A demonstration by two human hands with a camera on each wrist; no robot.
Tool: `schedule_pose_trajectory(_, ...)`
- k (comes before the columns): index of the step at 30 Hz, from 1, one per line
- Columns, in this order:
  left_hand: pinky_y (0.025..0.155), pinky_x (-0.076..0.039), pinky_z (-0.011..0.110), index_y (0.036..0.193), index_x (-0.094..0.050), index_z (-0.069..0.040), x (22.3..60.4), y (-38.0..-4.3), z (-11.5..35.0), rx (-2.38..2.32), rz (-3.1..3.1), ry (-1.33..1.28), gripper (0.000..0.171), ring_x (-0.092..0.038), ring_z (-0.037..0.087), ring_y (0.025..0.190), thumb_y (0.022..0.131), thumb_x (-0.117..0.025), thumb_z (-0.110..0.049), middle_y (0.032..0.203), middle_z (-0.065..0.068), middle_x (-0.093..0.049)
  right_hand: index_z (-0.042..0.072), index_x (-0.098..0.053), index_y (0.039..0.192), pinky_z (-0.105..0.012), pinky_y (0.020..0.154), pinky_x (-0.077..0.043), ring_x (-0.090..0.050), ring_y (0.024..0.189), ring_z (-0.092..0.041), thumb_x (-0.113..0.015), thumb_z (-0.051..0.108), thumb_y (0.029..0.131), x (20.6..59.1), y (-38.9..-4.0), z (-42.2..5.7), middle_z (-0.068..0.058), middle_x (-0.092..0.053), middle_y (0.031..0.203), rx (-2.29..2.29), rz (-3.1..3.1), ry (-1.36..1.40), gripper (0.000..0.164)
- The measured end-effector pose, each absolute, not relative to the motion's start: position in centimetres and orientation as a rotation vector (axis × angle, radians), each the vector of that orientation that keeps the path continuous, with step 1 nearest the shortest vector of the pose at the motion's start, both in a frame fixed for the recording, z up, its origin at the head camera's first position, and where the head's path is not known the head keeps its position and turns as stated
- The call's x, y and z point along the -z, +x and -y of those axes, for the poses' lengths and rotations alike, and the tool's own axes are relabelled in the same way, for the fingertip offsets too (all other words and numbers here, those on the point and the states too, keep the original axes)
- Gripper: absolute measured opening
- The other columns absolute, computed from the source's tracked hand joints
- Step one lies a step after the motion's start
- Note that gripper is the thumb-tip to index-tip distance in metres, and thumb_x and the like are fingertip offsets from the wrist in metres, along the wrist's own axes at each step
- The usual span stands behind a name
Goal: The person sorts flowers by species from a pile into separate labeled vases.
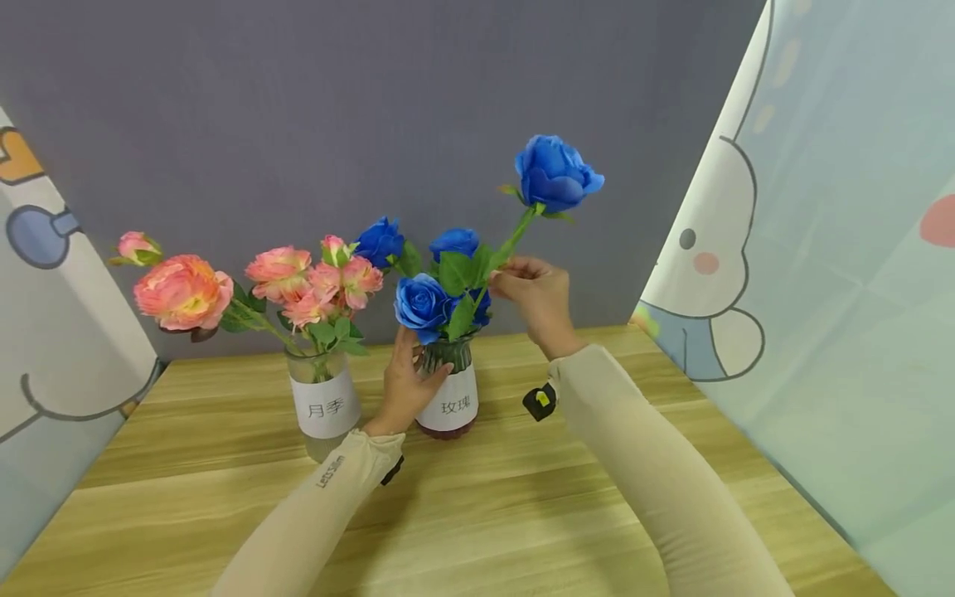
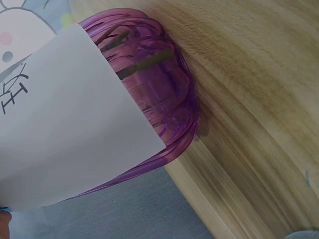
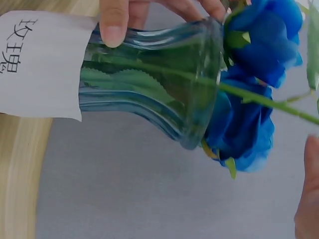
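A glass vase (image 1: 448, 356) with a white label stands at the centre, holding several blue roses (image 1: 422, 305). My left hand (image 1: 409, 383) grips its neck, thumb across the front and fingers on the left side. With my right hand (image 1: 540, 300) I pinch the green stem (image 1: 515, 239) of a taller blue rose (image 1: 556, 174), tilted up to the right. In the right wrist view that stem (image 3: 249, 95) runs through the vase's mouth into the neck. The left wrist view shows the pink-purple vase base (image 2: 164, 89) with stem ends inside.
Left of my left hand, a clear vase (image 1: 322, 406) with its own white label (image 1: 327, 405) holds pink-orange flowers (image 1: 183, 292) that spread wide. A grey panel (image 1: 448, 99) closes off the back of the wooden table (image 1: 477, 514). Cartoon-printed sheets (image 1: 836, 249) flank both sides.
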State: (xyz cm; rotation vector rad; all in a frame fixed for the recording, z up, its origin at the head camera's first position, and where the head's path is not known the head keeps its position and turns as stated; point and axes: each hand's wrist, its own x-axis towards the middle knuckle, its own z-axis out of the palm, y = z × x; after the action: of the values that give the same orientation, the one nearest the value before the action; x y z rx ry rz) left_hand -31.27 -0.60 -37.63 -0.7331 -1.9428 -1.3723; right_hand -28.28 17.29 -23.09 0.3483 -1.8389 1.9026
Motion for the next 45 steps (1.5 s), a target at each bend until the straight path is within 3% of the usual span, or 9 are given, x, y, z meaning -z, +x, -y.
schedule_pose_trajectory(5, 0.08, -0.051, 0.054, 0.145, -0.031, 0.0, 37.6, -31.3, 0.5, 1.372, 1.941, -0.715, 0.083, -0.059, 0.042, 0.101, 0.076, -0.077, 0.002, 0.145, 0.026, -0.034, -0.007, -0.068, 0.086, -0.034, 0.074, -0.056, -0.066, 0.066, -0.013, -0.065, -0.009, 0.083, 22.7, -28.2, -18.3, -0.001, -0.067, 0.072, -1.923, 1.83, 0.425, 0.005)
schedule_pose_trajectory(10, 0.081, -0.051, 0.054, 0.145, -0.031, 0.0, 37.6, -31.4, 0.6, 1.361, 1.942, -0.719, 0.083, -0.059, 0.042, 0.103, 0.076, -0.078, 0.001, 0.147, 0.025, -0.032, 0.006, -0.069, 0.074, -0.03, 0.073, -0.055, -0.064, 0.066, -0.012, -0.065, -0.012, 0.081, 22.5, -28.3, -19.3, 0.001, -0.065, 0.069, -1.937, 1.816, 0.495, 0.02)
schedule_pose_trajectory(19, 0.081, -0.051, 0.054, 0.144, -0.032, 0.003, 37.6, -31.5, 0.5, 1.37, 1.938, -0.723, 0.083, -0.059, 0.043, 0.102, 0.075, -0.078, 0.002, 0.149, 0.027, -0.029, 0.009, -0.067, 0.074, -0.03, 0.081, -0.052, -0.067, 0.072, -0.011, -0.058, -0.012, 0.083, 23.1, -28.6, -19.8, 0.0, -0.065, 0.074, -1.93, 1.939, 0.512, 0.024)
schedule_pose_trajectory(27, 0.078, -0.052, 0.053, 0.145, -0.029, 0.004, 37.6, -31.4, 0.4, 1.387, 1.929, -0.731, 0.084, -0.059, 0.042, 0.099, 0.075, -0.077, 0.004, 0.145, 0.028, -0.033, -0.003, -0.066, 0.075, -0.035, 0.078, -0.055, -0.07, 0.078, -0.027, -0.061, -0.014, 0.08, 23.8, -29.2, -18.6, -0.017, -0.069, 0.079, -1.893, 2.036, 0.586, 0.013)
schedule_pose_trajectory(30, 0.075, -0.052, 0.053, 0.144, -0.031, 0.004, 37.6, -31.4, 0.5, 1.383, 1.927, -0.734, 0.082, -0.059, 0.043, 0.097, 0.074, -0.075, 0.007, 0.145, 0.028, -0.032, -0.006, -0.064, 0.071, -0.032, 0.075, -0.054, -0.07, 0.082, -0.03, -0.066, -0.011, 0.08, 24.3, -29.4, -18.3, -0.016, -0.071, 0.08, -1.793, 2.15, 0.569, 0.011)
schedule_pose_trajectory(34, 0.076, -0.052, 0.054, 0.144, -0.032, 0.002, 37.7, -31.4, 0.5, 1.401, 1.923, -0.732, 0.081, -0.057, 0.043, 0.096, 0.073, -0.069, 0.012, 0.145, 0.027, -0.033, -0.005, -0.067, 0.071, -0.027, 0.066, -0.049, -0.067, 0.07, -0.018, -0.073, -0.003, 0.079, 25.0, -29.6, -17.8, -0.009, -0.071, 0.072, -1.624, 2.27, 0.502, 0.01)
schedule_pose_trajectory(39, 0.078, -0.052, 0.054, 0.148, -0.028, -0.003, 37.9, -31.4, 0.6, 1.428, 1.913, -0.756, 0.083, -0.058, 0.041, 0.097, 0.076, -0.067, 0.013, 0.145, 0.024, -0.034, 0.003, -0.066, 0.065, -0.028, 0.053, -0.036, -0.047, 0.056, -0.011, -0.076, 0.009, 0.08, 25.9, -29.7, -17.5, -0.001, -0.062, 0.059, -1.476, 2.413, 0.421, 0.019)
schedule_pose_trajectory(42, 0.079, -0.052, 0.053, 0.149, -0.027, -0.006, 37.8, -31.6, 0.6, 1.414, 1.902, -0.774, 0.084, -0.058, 0.04, 0.098, 0.078, -0.069, 0.009, 0.144, 0.022, -0.035, 0.004, -0.065, 0.066, -0.027, 0.051, -0.034, -0.043, 0.053, -0.011, -0.074, 0.007, 0.082, 26.2, -29.8, -17.5, -0.004, -0.062, 0.06, -1.471, 2.394, 0.435, 0.018)
schedule_pose_trajectory(45, 0.077, -0.052, 0.053, 0.149, -0.027, -0.006, 37.9, -31.7, 0.6, 1.39, 1.895, -0.775, 0.083, -0.058, 0.04, 0.097, 0.078, -0.069, 0.008, 0.141, 0.022, -0.038, 0.0, -0.066, 0.07, -0.024, 0.056, -0.038, -0.051, 0.057, -0.008, -0.069, 0.002, 0.085, 26.4, -29.8, -17.6, -0.008, -0.07, 0.071, -1.56, 2.317, 0.467, 0.015)
